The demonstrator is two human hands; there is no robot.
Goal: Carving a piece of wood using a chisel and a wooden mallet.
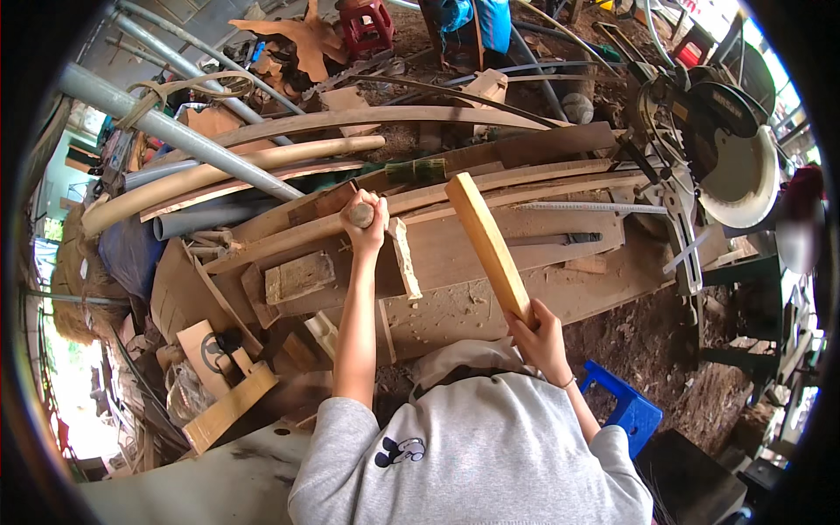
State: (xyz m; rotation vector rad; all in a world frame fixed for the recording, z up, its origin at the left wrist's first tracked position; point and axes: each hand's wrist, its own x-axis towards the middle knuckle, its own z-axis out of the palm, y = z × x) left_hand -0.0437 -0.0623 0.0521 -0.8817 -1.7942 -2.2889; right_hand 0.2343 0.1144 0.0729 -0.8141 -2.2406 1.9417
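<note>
My left hand (369,236) is closed around a chisel (360,215) with a round wooden handle, its butt end facing up; the blade is mostly hidden by the fingers. Just right of that hand, a pale piece of wood (403,259) with a roughly cut edge lies on the wooden bench (560,297). In my right hand (539,337) is a thick yellowish wooden bar (490,245), gripped by its near end and slanting away to the upper left. A rough wooden block (300,277) sits left of my left forearm. Wood chips are scattered over the bench.
A mitre saw (739,166) stands at the right. Long curved wooden strips (350,122) and grey pipes (188,136) lie across the far side. A narrow dark-ended tool (582,238) rests on the bench. At lower right is a blue plastic stool (632,411).
</note>
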